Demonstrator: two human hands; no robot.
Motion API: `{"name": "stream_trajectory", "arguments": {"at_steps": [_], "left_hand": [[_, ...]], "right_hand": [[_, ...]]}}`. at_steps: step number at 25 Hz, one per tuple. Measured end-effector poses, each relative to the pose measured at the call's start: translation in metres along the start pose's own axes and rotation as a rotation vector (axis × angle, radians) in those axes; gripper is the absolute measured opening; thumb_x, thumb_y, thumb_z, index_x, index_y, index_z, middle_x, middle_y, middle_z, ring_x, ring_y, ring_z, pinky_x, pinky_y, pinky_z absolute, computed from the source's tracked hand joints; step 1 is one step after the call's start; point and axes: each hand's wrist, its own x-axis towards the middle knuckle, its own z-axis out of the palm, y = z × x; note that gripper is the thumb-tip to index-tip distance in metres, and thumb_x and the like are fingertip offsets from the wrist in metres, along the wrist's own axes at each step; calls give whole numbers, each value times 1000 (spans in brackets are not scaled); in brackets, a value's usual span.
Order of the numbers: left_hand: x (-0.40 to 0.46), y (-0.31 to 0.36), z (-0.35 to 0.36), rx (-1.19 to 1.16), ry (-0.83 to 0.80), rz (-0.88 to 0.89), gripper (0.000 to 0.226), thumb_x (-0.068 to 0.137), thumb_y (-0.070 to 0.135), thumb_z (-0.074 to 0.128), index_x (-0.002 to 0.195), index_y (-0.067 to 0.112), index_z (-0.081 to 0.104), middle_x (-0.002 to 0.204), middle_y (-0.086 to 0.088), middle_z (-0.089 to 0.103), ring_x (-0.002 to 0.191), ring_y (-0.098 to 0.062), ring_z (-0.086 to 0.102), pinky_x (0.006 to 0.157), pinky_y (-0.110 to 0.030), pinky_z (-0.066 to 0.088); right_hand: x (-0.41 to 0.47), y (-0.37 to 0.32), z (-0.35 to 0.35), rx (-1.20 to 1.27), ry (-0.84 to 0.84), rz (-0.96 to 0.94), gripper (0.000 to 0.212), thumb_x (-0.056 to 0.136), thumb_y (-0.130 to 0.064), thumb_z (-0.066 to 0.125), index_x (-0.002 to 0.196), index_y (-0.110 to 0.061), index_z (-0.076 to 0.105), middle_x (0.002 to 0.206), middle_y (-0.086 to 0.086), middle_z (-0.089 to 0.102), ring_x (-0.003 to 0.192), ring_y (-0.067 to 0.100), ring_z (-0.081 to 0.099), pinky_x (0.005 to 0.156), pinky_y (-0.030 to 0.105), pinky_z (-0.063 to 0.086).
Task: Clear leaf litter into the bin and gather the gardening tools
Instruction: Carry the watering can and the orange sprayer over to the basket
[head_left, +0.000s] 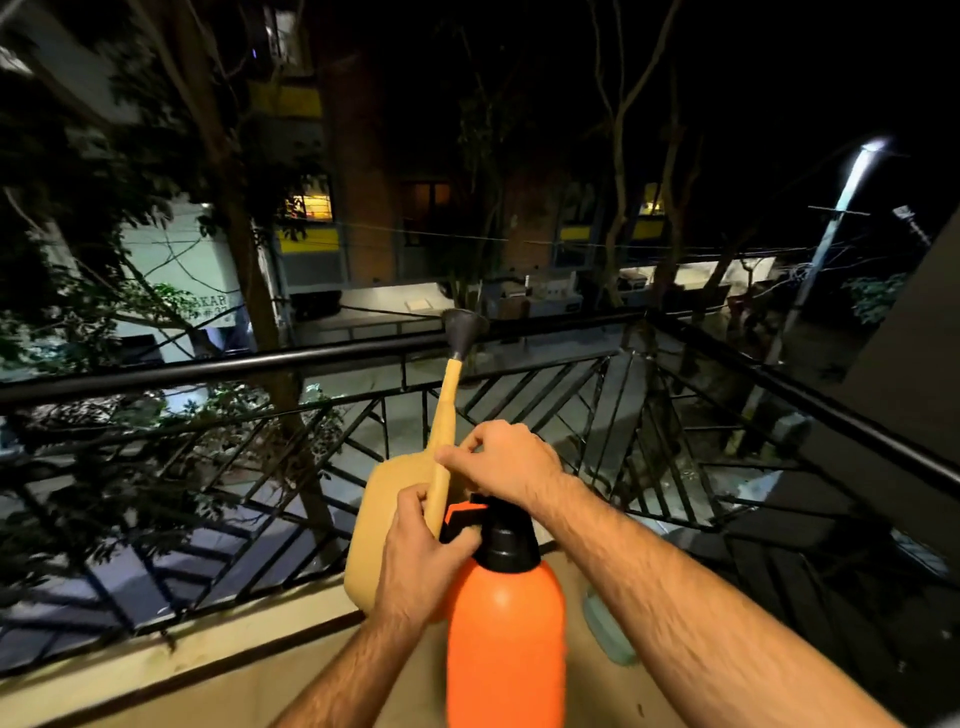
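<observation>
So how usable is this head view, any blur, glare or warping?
Head view: night scene, hands and orange sprayer well lit, street beyond dark; street lamp flares at upper right; wide-angle lens bows the railing; the sprayer's bottom edge and left trees look smeared; watering can reads clearly.

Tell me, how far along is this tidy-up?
Gathering is under way: the left hand grips the orange sprayer by its top, and the right hand pinches the watering can spout. No bin or leaf litter shows here, so that part cannot be judged.
</observation>
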Motion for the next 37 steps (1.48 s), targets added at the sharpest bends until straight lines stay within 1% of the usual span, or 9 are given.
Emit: {"name": "stream_trajectory", "arguments": {"at_steps": [3,5,9,14,19,24,28,30,37], "left_hand": [[10,-9,2,-51,80,-93,53,69,39,81,109,27,48,95,5,65,86,-7,62,73,-32,51],[25,-19,2,-67,91,-123,52,70,37,82,109,26,49,95,5,65,85,-6,62,70,-29,49],[62,-39,1,-50,67,-103,49,71,30,82,106,23,47,91,4,62,80,-8,60,64,-29,45],[104,-61,0,-50,-2,-96,51,71,27,84,105,20,46,87,3,61,76,-8,59,60,-26,40],[115,-65,19,-58,-30,-140,58,71,26,85,110,19,42,90,4,60,78,-10,60,60,-24,42],[113,-59,56,-47,45,-195,60,70,33,83,114,24,43,96,4,63,84,-11,63,74,-37,55],[105,-42,90,11,125,-228,60,69,43,81,116,30,45,97,8,64,86,-11,64,75,-41,55],[103,-34,106,65,166,-236,57,70,48,77,115,33,45,94,12,63,83,-11,63,74,-42,55],[112,-28,117,106,159,-210,64,70,53,73,122,34,41,98,11,63,86,-14,64,77,-44,55]], "right_hand": [[15,17,11,-3,-2,-43,24,81,-50,59,90,-30,68,93,-7,72,92,20,67,83,37,56],[27,24,22,8,9,-24,20,82,-43,62,98,-33,66,103,-5,71,100,21,66,85,35,55],[50,27,41,27,86,123,29,78,-56,65,93,-31,58,98,-5,70,96,20,65,80,34,52],[79,27,60,36,114,171,43,79,-65,65,69,-25,52,77,-5,64,84,21,65,69,34,50],[104,49,72,120,63,196,38,82,-56,71,74,-21,60,73,-7,63,81,19,64,70,31,52],[123,90,60,185,-25,121,38,82,-57,71,86,-19,65,82,-4,68,82,16,65,72,31,53],[132,122,40,284,-92,62,40,75,-61,75,78,-23,62,76,-8,66,75,11,64,66,31,51],[136,134,29,302,-93,40,42,74,-61,75,72,-24,58,71,-9,63,71,11,62,59,29,44],[139,144,14,400,-168,72,35,79,-56,77,81,-24,62,80,-8,66,77,8,63,59,26,42]]}}
